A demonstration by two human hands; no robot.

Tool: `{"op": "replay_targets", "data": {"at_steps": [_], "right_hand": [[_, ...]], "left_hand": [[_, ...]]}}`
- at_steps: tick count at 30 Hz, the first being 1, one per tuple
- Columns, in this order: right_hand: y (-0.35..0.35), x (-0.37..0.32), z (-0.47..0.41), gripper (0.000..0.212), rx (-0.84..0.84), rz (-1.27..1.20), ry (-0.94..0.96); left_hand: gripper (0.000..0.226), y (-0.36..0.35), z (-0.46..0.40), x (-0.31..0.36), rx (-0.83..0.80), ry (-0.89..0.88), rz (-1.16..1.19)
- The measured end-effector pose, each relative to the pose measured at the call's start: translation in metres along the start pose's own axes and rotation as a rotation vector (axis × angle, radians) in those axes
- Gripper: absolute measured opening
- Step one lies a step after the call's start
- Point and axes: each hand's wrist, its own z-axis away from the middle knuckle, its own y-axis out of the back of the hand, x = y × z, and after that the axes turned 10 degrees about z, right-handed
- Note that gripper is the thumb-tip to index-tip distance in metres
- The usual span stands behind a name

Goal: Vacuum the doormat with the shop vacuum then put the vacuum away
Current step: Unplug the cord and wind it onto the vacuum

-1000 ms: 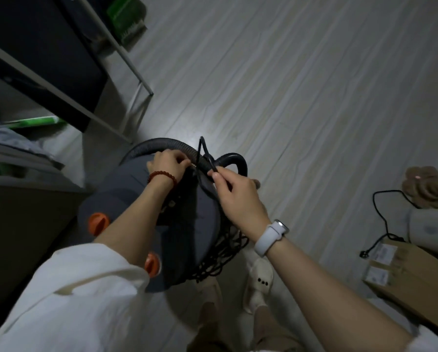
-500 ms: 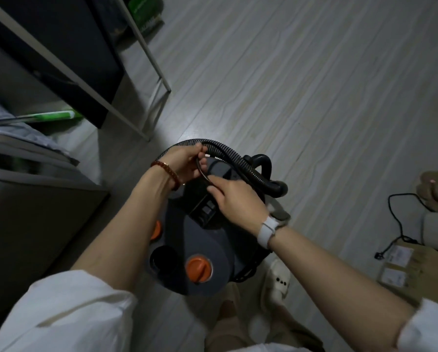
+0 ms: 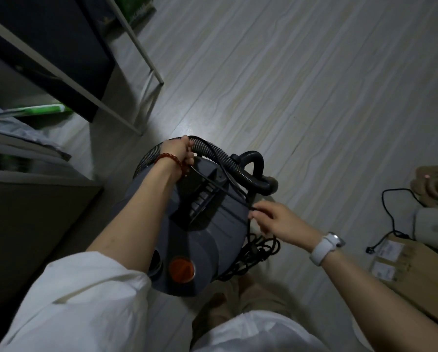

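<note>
change: our right hand point(image 3: 276, 221) slid off the vacuum point(image 3: 202, 232) top to its right side, pinching the cord point(image 3: 228, 193), we think | left hand point(image 3: 178, 151) still clutches the hose point(image 3: 220, 154) | vacuum on floor point(image 3: 301, 85), packing up

shop vacuum point(image 3: 210, 240) | grey drum, upright on floor | ribbed hose point(image 3: 220, 153) coiled on top

Pale grey wood-grain floor point(image 3: 301, 85) fills the dim room, with one bright glare patch beside the foot of a white metal-framed rack point(image 3: 136, 59). Left of that rack stand low grey shelves point(image 3: 22, 153); well to its right lies a brown cardboard box point(image 3: 415, 273), a black cable point(image 3: 390, 214) just behind it.
</note>
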Motion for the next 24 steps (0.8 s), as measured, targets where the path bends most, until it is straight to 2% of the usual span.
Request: {"op": "replay_targets", "data": {"at_steps": [2, 3, 5, 6, 7, 9, 10, 11, 13, 14, 16, 19, 22, 24], "right_hand": [[0.012, 0.024, -0.002, 0.022, 0.056, 0.123, -0.045], [0.011, 0.032, -0.005, 0.019, 0.166, 0.171, -0.069], [0.011, 0.038, -0.007, 0.02, 0.439, 0.085, -0.108], [0.008, 0.038, -0.006, 0.021, 0.496, 0.012, -0.102], [0.004, 0.034, -0.004, 0.021, 0.47, -0.044, -0.063], [-0.002, 0.027, -0.001, 0.018, 0.239, -0.059, 0.029], [0.001, 0.025, -0.002, 0.017, 0.207, -0.066, 0.044], [0.009, 0.023, -0.006, 0.019, 0.29, -0.114, 0.023], [0.032, 0.021, -0.015, 0.026, 0.574, -0.297, -0.04], [0.041, 0.02, -0.018, 0.03, 0.6, -0.352, -0.028], [0.04, 0.015, -0.018, 0.031, 0.435, -0.278, 0.022], [0.015, 0.012, 0.0, 0.021, 0.163, -0.08, 0.084], [-0.005, 0.014, 0.022, 0.022, -0.017, -0.211, 0.081], [-0.016, 0.018, 0.024, 0.026, -0.02, -0.327, -0.002]], "left_hand": [[0.037, -0.009, 0.001, -0.006, -0.008, 0.066, 0.082], [0.037, -0.011, 0.002, -0.01, -0.014, 0.064, 0.12], [0.036, -0.02, 0.005, -0.016, -0.023, 0.022, 0.191], [0.034, -0.024, 0.008, -0.019, -0.028, -0.002, 0.212], [0.033, -0.026, 0.011, -0.02, -0.031, -0.03, 0.214], [0.029, -0.024, 0.016, -0.021, -0.023, -0.067, 0.199], [0.028, -0.023, 0.017, -0.02, -0.022, -0.064, 0.196], [0.027, -0.022, 0.018, -0.019, -0.029, -0.055, 0.2], [0.026, -0.025, 0.023, -0.018, -0.055, -0.048, 0.212], [0.025, -0.029, 0.028, -0.018, -0.068, -0.046, 0.231], [0.021, -0.034, 0.039, -0.018, -0.085, -0.014, 0.324], [0.026, -0.029, 0.051, -0.019, -0.14, 0.02, 0.483], [0.03, -0.022, 0.052, -0.015, -0.172, -0.044, 0.362], [0.029, -0.025, 0.049, -0.013, -0.16, -0.139, 0.197]]}}
